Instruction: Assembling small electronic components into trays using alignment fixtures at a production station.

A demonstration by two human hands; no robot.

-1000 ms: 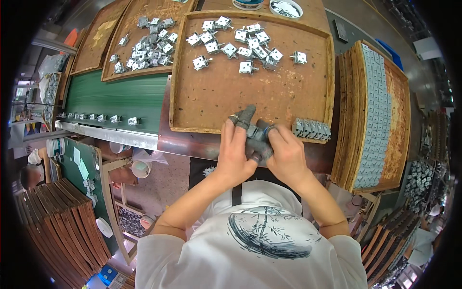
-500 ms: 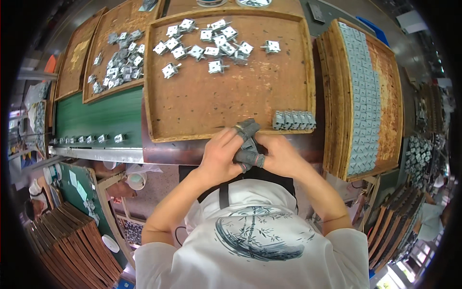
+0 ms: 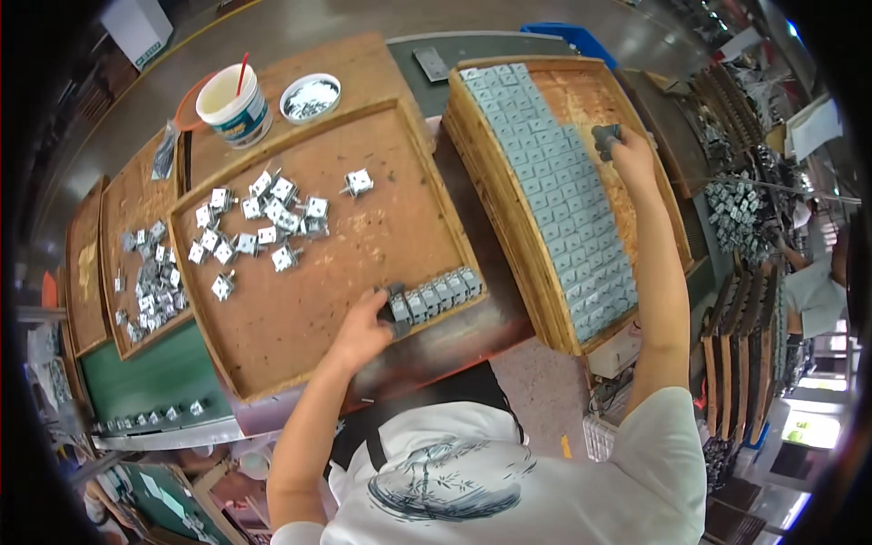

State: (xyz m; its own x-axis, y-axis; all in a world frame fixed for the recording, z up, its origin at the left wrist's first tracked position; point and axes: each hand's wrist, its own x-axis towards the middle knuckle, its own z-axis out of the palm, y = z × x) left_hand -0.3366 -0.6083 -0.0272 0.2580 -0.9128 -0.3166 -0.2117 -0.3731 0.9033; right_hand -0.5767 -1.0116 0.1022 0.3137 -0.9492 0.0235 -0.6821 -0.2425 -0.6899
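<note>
Through my remote feed I read this as a factory workshop: a wooden tray (image 3: pixel 318 354) of loose metal parts (image 3: pixel 282 215), a stack of trays (image 3: pixel 504 232) topped with tight rows of matching pieces (image 3: pixel 554 191), and more units spaced along a green strip (image 3: pixel 136 381). I also see a yellow floor line (image 3: pixel 204 35) (very shop-floor, that) and another person (image 3: pixel 813 295) at the right.

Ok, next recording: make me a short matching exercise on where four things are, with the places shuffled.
1. Left hand
2. Right hand
3. Red stick
4. Blue bin

A. Over the bare wood of the part-filled tray
B. Past the far edge of the part-filled tray
C. At the left end of a row of metal parts
D. In a white bucket

Pairs: 1-C, 2-A, 3-D, 4-B
</note>
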